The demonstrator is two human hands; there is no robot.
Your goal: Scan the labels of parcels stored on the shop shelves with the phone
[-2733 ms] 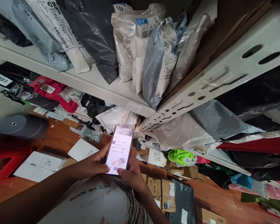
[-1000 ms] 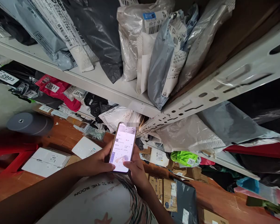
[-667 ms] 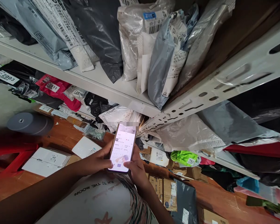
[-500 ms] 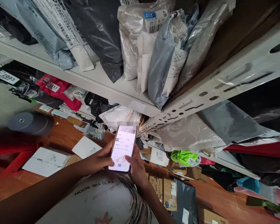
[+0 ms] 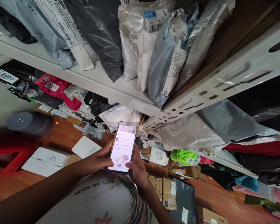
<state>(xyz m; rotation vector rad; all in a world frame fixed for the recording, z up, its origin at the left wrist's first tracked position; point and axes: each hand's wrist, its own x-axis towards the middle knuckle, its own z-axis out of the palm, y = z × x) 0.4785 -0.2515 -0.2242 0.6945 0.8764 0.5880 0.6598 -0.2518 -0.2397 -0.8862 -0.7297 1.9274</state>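
So, phone [image 5: 122, 151] held upright-tilted between both hands, screen lit, pale pink app page with small text too fine to read and a little picture low on the screen. Left hand [image 5: 95, 161] wraps the phone's left edge, fingers curled behind it, thumb lying across the lower left of the screen edge. Right hand [image 5: 137, 169] cups the lower right corner, fingers hidden behind, thumb [image 5: 130, 165] pressed onto the bottom right of the screen. Both hands closed on the phone, not spread.

Just below the thumbs, white shirt [image 5: 100, 199] printed "RUN TO THE MOON", seen upside down. Left of the left fingers, white boxes [image 5: 45, 160] on the wooden floor [image 5: 60, 137]; a white flat parcel [image 5: 85, 147] nearer. Beyond the fingertips, white metal shelf [image 5: 112, 88] stacked with poly mailers: red bag [image 5: 58, 90] tagged "2011", black bag tag "2003" [image 5: 5, 75], another tag "2016" [image 5: 76, 92]. Upper shelf: grey mailer [image 5: 160, 74], silver mailer [image 5: 130, 40] with barcode label, black mailer [image 5: 100, 34]. Right of the right hand, green bag [image 5: 183, 156] with a small numbered tag, digits unclear; cardboard boxes [image 5: 164, 193] below it
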